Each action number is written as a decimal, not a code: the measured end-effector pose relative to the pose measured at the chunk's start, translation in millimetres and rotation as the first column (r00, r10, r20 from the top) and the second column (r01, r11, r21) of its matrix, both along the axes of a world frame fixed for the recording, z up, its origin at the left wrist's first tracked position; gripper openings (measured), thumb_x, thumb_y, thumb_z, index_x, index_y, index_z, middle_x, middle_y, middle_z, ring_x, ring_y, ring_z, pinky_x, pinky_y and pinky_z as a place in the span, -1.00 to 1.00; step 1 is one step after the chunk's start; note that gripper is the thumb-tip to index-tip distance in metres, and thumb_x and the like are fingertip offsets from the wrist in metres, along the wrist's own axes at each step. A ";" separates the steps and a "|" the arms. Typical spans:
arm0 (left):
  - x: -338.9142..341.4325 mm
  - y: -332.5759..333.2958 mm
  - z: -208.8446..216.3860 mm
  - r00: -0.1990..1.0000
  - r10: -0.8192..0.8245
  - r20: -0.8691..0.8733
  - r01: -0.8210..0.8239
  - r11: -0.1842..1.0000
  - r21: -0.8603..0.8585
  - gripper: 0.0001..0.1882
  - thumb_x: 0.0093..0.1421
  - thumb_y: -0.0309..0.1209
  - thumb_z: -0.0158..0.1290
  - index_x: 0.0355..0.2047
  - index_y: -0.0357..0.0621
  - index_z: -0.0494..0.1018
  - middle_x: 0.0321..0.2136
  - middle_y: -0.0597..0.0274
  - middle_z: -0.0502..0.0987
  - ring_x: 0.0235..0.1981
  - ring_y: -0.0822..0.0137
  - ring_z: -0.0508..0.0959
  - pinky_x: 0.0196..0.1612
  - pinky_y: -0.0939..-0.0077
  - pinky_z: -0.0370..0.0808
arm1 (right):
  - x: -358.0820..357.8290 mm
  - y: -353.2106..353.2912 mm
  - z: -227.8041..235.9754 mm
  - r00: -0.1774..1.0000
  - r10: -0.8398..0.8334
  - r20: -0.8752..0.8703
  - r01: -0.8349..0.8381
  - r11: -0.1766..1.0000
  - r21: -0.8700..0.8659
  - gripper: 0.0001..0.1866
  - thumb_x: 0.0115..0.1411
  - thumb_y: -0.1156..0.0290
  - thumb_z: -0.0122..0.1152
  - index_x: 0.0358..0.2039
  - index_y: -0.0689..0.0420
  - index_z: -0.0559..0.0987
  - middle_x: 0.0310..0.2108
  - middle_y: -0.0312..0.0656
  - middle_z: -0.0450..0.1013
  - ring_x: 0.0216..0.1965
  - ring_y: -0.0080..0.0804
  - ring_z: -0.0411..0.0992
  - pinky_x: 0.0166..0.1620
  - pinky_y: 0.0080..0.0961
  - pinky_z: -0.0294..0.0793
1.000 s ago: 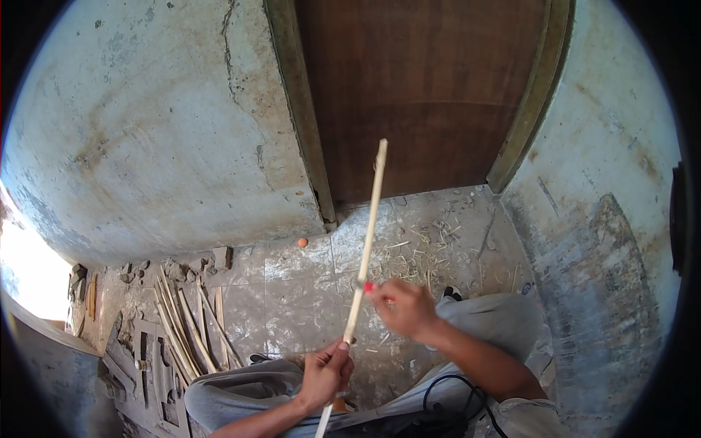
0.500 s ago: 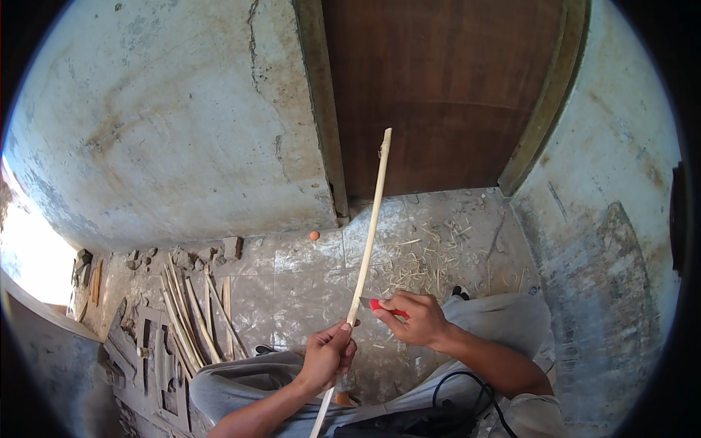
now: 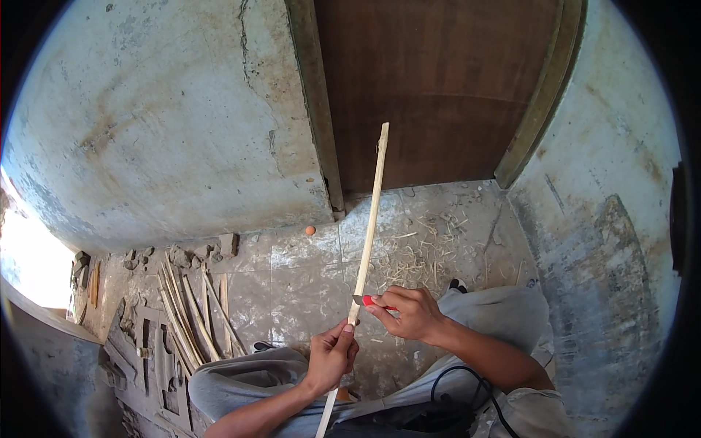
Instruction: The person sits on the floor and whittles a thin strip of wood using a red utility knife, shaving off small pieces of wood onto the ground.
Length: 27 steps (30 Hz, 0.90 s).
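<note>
Bamboo strip (image 3: 369, 226) is clamped low in the left hand (image 3: 332, 358), rising toward the brown door (image 3: 438, 87). The right hand (image 3: 412, 315) grips a red-handled knife (image 3: 369, 301) against it. Shaving seems underway; the next stroke likely needs a steady, shallow push.

Daylight floods in from the far left, where a patch at the rim blows out to pure white glare. The pale wall (image 3: 168, 124) is evenly lit, the brown door (image 3: 438, 87) darker and flat. Soft shadows sit under the left hand (image 3: 332, 358) and right hand (image 3: 410, 314). Focus is crisp at centre; fisheye bending curves the door frame, and black vignette swallows the corners.
</note>
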State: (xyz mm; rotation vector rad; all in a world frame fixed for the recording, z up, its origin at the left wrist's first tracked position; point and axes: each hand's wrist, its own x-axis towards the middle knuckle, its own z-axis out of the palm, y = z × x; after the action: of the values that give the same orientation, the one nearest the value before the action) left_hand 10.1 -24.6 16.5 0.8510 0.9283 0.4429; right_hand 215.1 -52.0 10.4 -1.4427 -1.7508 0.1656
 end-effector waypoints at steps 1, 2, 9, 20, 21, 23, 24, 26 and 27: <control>1.2 0.1 1.6 1.000 -0.003 -0.017 0.004 0.999 0.052 -0.74 0.45 -0.29 -0.14 -0.02 -0.14 0.44 -0.68 0.40 0.26 -0.76 0.61 0.14 -0.72 0.64 0.06 | 0.1 1.0 -1.5 1.000 0.000 0.000 0.000 1.000 -0.001 -0.85 0.06 0.36 0.43 -0.48 0.12 0.63 -0.61 -0.29 0.46 -0.69 -0.38 0.42 -0.65 -0.44 0.35; 2.3 0.0 3.2 0.999 -0.008 -0.033 0.011 0.995 0.104 -0.74 0.45 -0.29 -0.15 -0.02 -0.13 0.45 -0.68 0.41 0.26 -0.76 0.61 0.14 -0.72 0.65 0.06 | 0.2 2.1 -2.9 1.000 -0.014 0.007 0.014 0.999 0.038 -0.86 0.06 0.36 0.43 -0.48 0.11 0.63 -0.60 -0.30 0.46 -0.69 -0.39 0.42 -0.65 -0.44 0.35; 3.4 0.1 5.4 0.999 -0.011 -0.042 0.016 0.991 0.135 -0.73 0.45 -0.29 -0.15 -0.02 -0.13 0.45 -0.69 0.41 0.27 -0.76 0.61 0.17 -0.72 0.65 0.06 | 2.7 5.0 -10.5 0.999 -0.026 0.030 0.023 0.995 0.102 -0.88 0.04 0.36 0.44 -0.46 0.09 0.65 -0.57 -0.34 0.47 -0.68 -0.41 0.43 -0.64 -0.46 0.36; 3.4 1.7 4.8 0.999 0.014 -0.045 -0.010 0.995 0.100 -0.72 0.45 -0.25 -0.13 -0.04 -0.11 0.48 -0.69 0.44 0.29 -0.75 0.63 0.22 -0.71 0.67 0.11 | 1.8 10.1 -7.7 0.999 -0.035 0.039 0.031 0.995 0.091 -0.87 0.07 0.31 0.41 -0.44 0.05 0.64 -0.55 -0.33 0.48 -0.64 -0.34 0.48 -0.63 -0.41 0.42; 3.3 1.4 5.0 0.999 0.014 -0.045 -0.009 0.995 0.101 -0.72 0.45 -0.25 -0.13 -0.04 -0.11 0.48 -0.69 0.44 0.29 -0.75 0.63 0.22 -0.71 0.67 0.11 | 1.9 10.3 -7.6 0.999 -0.034 0.035 0.030 0.996 0.089 -0.87 0.08 0.32 0.41 -0.43 0.05 0.65 -0.54 -0.33 0.48 -0.64 -0.34 0.48 -0.62 -0.41 0.42; 2.8 0.8 5.7 0.999 0.018 -0.029 -0.016 0.998 0.060 -0.72 0.45 -0.26 -0.13 -0.02 -0.11 0.48 -0.69 0.43 0.29 -0.75 0.63 0.22 -0.71 0.67 0.11 | 2.8 10.3 -5.6 0.999 -0.032 0.037 0.029 0.996 0.079 -0.88 0.08 0.32 0.41 -0.43 0.05 0.65 -0.54 -0.34 0.48 -0.63 -0.34 0.48 -0.62 -0.41 0.42; 2.6 0.8 5.5 0.999 0.017 -0.030 -0.015 0.998 0.061 -0.72 0.45 -0.26 -0.13 -0.02 -0.11 0.48 -0.69 0.43 0.29 -0.75 0.63 0.22 -0.71 0.67 0.11 | 3.2 10.3 -4.9 0.999 -0.030 0.039 0.027 0.997 0.069 -0.88 0.08 0.32 0.41 -0.43 0.05 0.65 -0.54 -0.34 0.49 -0.63 -0.34 0.48 -0.62 -0.41 0.42; 2.5 1.1 4.7 0.999 0.009 -0.030 -0.007 0.998 0.068 -0.71 0.45 -0.26 -0.14 0.00 -0.12 0.47 -0.68 0.42 0.30 -0.75 0.63 0.22 -0.71 0.67 0.11 | 3.7 9.9 -5.4 0.999 -0.034 0.040 0.031 0.997 0.071 -0.88 0.08 0.32 0.41 -0.43 0.05 0.65 -0.53 -0.33 0.49 -0.63 -0.34 0.49 -0.62 -0.41 0.42; 2.5 0.9 4.9 0.999 0.007 -0.031 -0.005 0.998 0.069 -0.71 0.45 -0.26 -0.14 0.00 -0.12 0.47 -0.68 0.42 0.30 -0.75 0.63 0.22 -0.71 0.67 0.11 | 3.9 9.7 -5.8 0.998 -0.037 0.042 0.034 0.997 0.072 -0.87 0.08 0.32 0.41 -0.43 0.05 0.65 -0.53 -0.33 0.49 -0.63 -0.34 0.49 -0.62 -0.41 0.42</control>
State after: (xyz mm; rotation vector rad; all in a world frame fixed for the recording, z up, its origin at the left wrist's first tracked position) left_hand 12.7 -23.7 21.4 0.9204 0.9491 0.4705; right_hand 219.0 -42.3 4.6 -1.4341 -1.7472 0.0539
